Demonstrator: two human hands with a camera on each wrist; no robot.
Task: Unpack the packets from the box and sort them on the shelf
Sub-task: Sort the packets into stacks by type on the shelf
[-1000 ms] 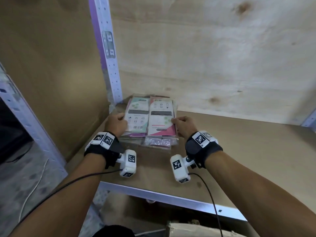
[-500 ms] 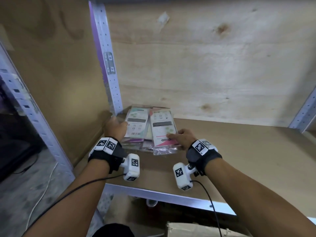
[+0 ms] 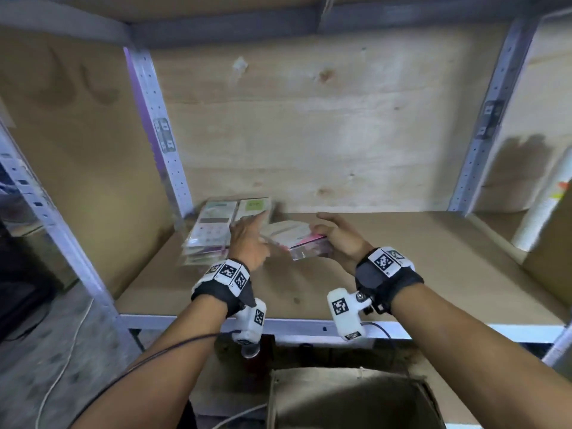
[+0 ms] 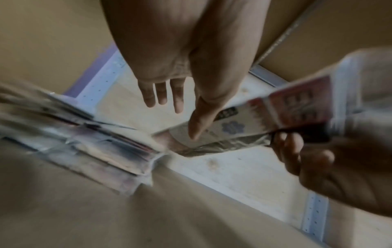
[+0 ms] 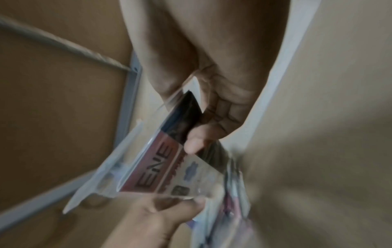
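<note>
A stack of flat plastic-wrapped packets [image 3: 210, 230] [image 4: 101, 151] lies at the back left corner of the brown shelf board [image 3: 433, 258]. My right hand [image 3: 325, 230] [image 5: 186, 127] holds one pink-edged packet [image 3: 297, 239] [image 4: 297, 104] [image 5: 152, 172] a little above the board, to the right of the stack, pinched between thumb and fingers. My left hand [image 3: 250, 230] [image 4: 178, 117] has straight fingers, and its thumb touches the packet's far end. An open cardboard box [image 3: 349, 397] stands on the floor below the shelf edge.
Grey metal uprights [image 3: 154, 128] [image 3: 489, 119] frame the bay, and plywood forms the back wall. A white roll [image 3: 544, 212] and a cardboard box [image 3: 554, 249] stand at the right end of the shelf. Cables trail on the floor at the left.
Both hands have left the two side-by-side piles. My right hand has lifted a pink packet off and carried it right, and my left hand has followed to touch it.
</note>
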